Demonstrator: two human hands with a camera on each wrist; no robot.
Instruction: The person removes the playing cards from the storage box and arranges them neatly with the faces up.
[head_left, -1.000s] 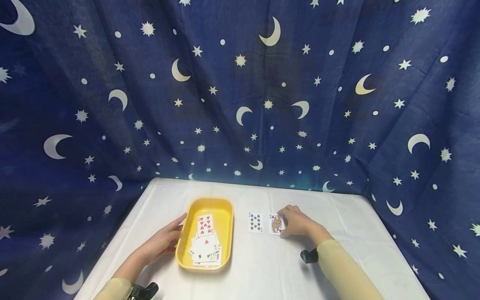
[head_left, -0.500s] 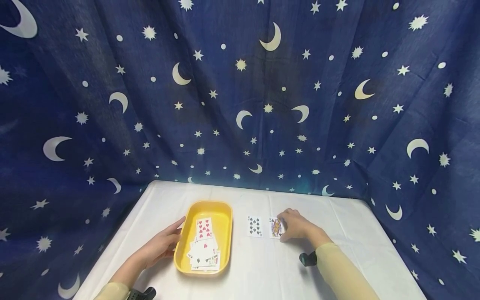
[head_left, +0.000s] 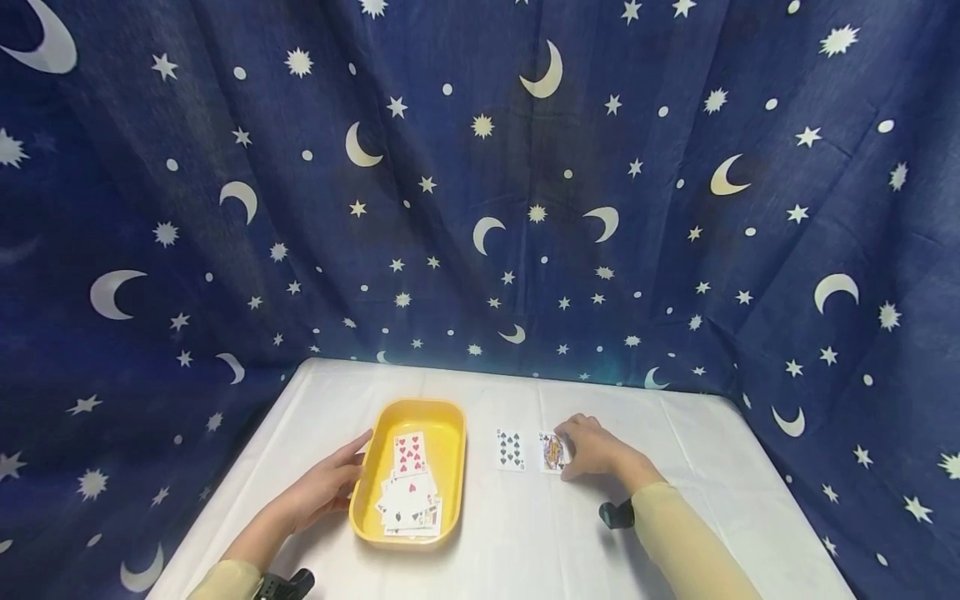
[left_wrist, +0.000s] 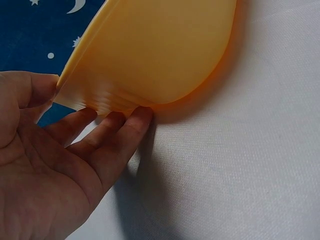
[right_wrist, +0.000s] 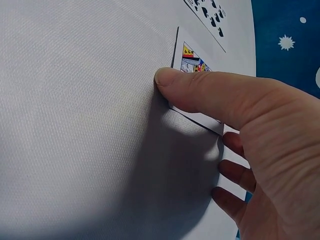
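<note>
My right hand (head_left: 596,450) pinches a face card (head_left: 552,452) by its edges, thumb on the near edge; part of the card is hidden beneath the hand. In the right wrist view, the thumb (right_wrist: 185,90) crosses the face card's corner, and the other fingertips show beyond it. Just left of it lies a spades card (head_left: 510,450), face up. My left hand (head_left: 322,492) rests its relaxed fingers against the left outer wall of a yellow tray (head_left: 453,467). In the left wrist view, those fingertips touch the tray's side.
Inside the tray, a hearts card (head_left: 409,454) lies above a loose pile of overlapping playing cards (head_left: 408,498). A white cloth (head_left: 510,542) covers the table. Behind and beside it hangs a dark blue curtain (head_left: 450,225) with moons and stars.
The view shifts slightly. Both hands, the tray and the cards keep their places; no other movement shows.
</note>
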